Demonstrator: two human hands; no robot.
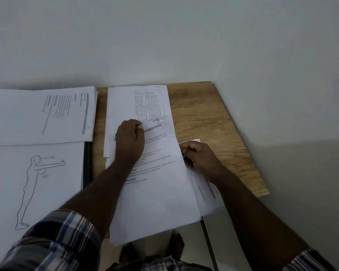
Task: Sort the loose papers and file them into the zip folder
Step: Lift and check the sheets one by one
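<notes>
A tilted printed sheet (pixel 157 190) lies in the middle of the wooden table (pixel 207 114), overhanging its near edge. My left hand (pixel 130 140) rests on that sheet, its fingers curled and pinching the sheet near its top. Behind it lies a stack of sheets with a printed table (pixel 141 102). My right hand (pixel 197 155) grips the right edge of the tilted sheet, above another sheet (pixel 205 194) lying underneath. At the left, a page with a standing figure drawing (pixel 39 182) lies on a dark folder (pixel 87 165).
Another pile of printed papers (pixel 41 116) lies at the back left, against the white wall (pixel 164 36). The table's right edge runs diagonally at the right. My feet (pixel 176 243) show on the floor below the near edge.
</notes>
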